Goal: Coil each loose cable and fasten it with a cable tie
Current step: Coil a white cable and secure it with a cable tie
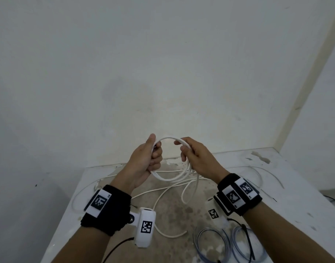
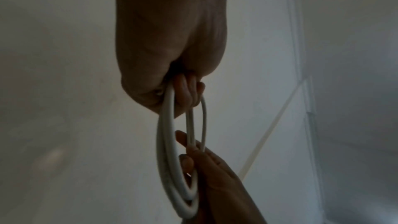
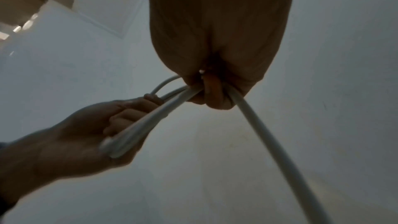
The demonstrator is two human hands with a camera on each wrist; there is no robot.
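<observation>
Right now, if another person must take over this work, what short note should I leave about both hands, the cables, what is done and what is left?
Left hand: grips the left side of the white cable coil, fingers curled round the loops.
Right hand: holds the right side of the same coil, and the loose part of the cable runs down from it.
The coil is held above the table; its loose tail lies uncoiled on the table, next to other thin white cables.
Grey cable coils lie at the near right with a black cable tie.
Done: several loops made.
Left: coil the tail, fasten it with a tie, then the other cables.
</observation>
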